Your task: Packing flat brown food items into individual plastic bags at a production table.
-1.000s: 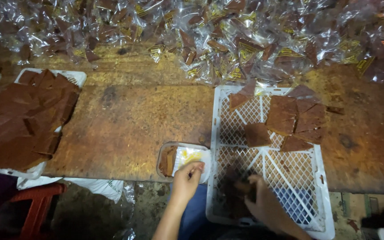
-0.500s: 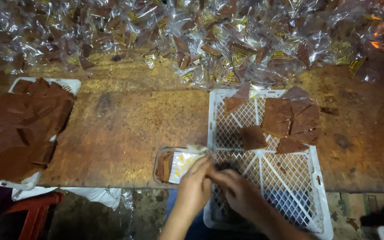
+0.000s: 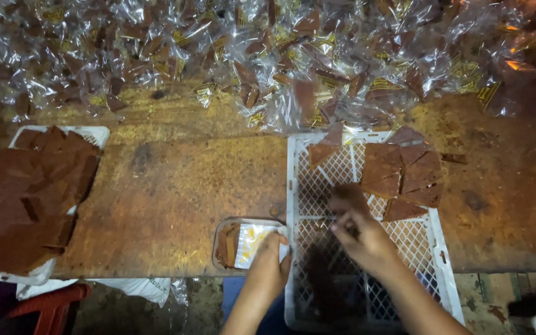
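Two hands enter the head view from the bottom edge, forearms angled upward toward the middle of the frame. My left hand lies palm down with its fingers curled over the near edge of a small clear tray, pressing on a white and yellow wrapper inside it; a few brown pieces stand at the tray's left end. The tray sits on the worn brown surface, just beside the left wall of a white lattice crate. My right hand reaches over the crate's open mesh, wrist bent, fingers drawn together and blurred; I cannot tell whether they pinch anything. Up and to the right of it, at the crate's far end, lie flat brown triangular slabs, near the fingertips but apart from them. At far left a second white tray carries a stack of brown sheets. Along the far edge of the surface spreads a heap of clear cellophane packets, each holding a brown piece. A red stool shows below the surface at lower left.
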